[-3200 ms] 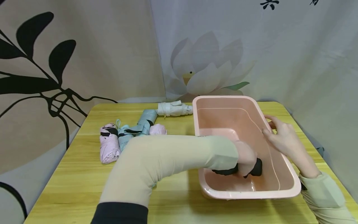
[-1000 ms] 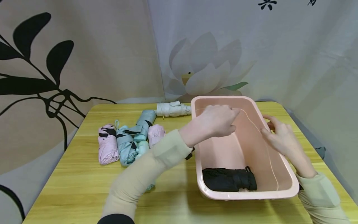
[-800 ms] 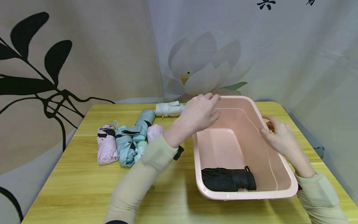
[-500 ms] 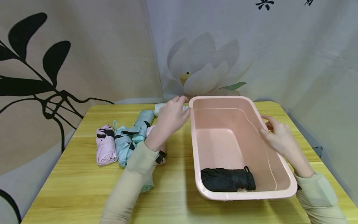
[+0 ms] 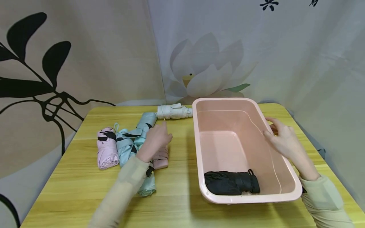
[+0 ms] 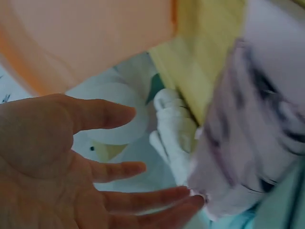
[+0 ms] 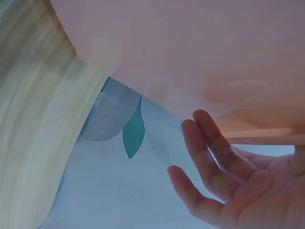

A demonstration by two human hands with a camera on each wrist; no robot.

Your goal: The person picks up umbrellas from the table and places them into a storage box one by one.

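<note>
My left hand [image 5: 156,139] is over the group of folded umbrellas, above a dusty-pink umbrella [image 5: 161,157] that it partly covers. In the left wrist view its fingers are straight and spread, fingertips right at the pink umbrella's end. A mint-green umbrella [image 5: 147,186] sticks out below that wrist. Beside the hand lie a grey-blue umbrella [image 5: 147,119] and a light-blue umbrella [image 5: 124,144]. My right hand [image 5: 285,139] holds the right rim of a pink basin [image 5: 196,152], thumb over the rim and fingers along the outer wall. A black folded umbrella [image 5: 231,183] lies in the basin's near end.
A lilac umbrella [image 5: 107,148] lies at the left of the group. At the back, a white umbrella [image 5: 173,111] lies with its end by the basin's far left corner. The wooden table [image 5: 62,196] stands before a printed curtain [image 5: 119,53].
My left hand was at the black umbrella in the basin, let go of it, came out over the left rim and moved left to the umbrellas. The right hand has stayed on the rim.
</note>
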